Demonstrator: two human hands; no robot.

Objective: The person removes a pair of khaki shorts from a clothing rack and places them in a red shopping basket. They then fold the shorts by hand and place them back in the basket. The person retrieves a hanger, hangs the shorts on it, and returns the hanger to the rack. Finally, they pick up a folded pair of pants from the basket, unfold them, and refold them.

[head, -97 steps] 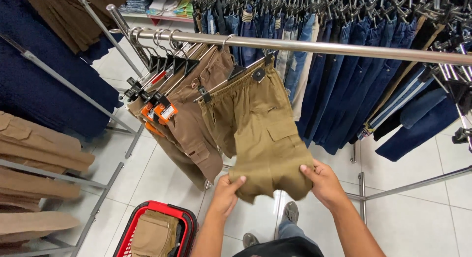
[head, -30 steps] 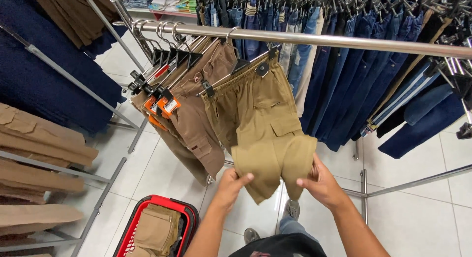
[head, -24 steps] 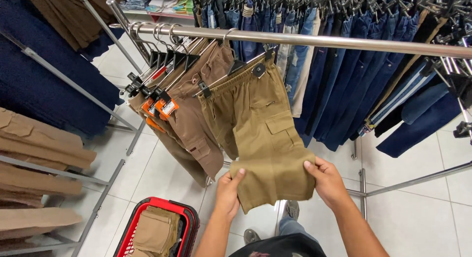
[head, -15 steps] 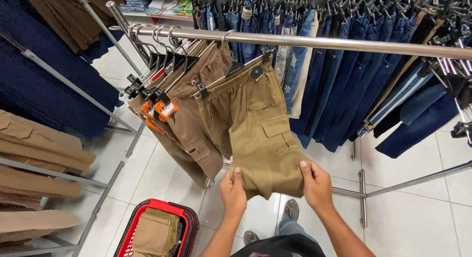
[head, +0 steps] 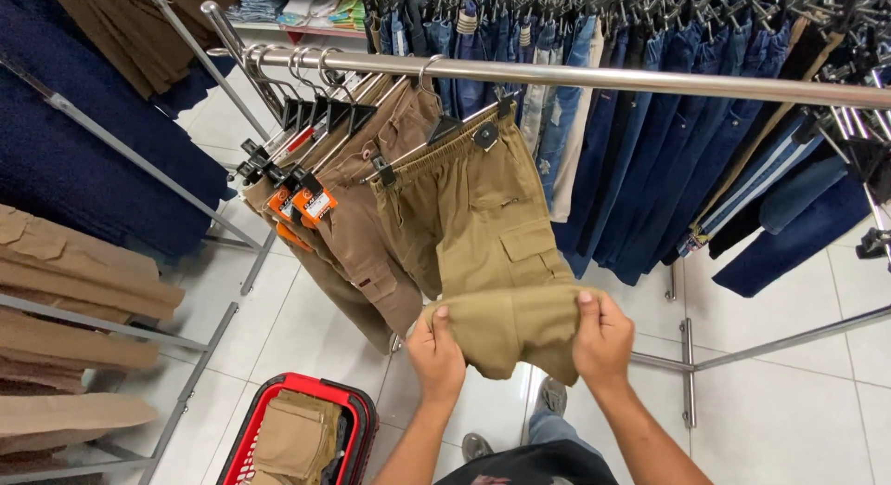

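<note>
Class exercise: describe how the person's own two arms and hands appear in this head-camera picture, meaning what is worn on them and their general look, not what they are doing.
Both forearms are bare to the bottom edge of the picture, with no sleeve in view. The left hand and the right hand wear no gloves; no ring, watch or bracelet shows on either. The fingernails look short and plain.

Bare forearms, dark top (head: 520,466), jeans, grey shoes (head: 553,395).
</note>
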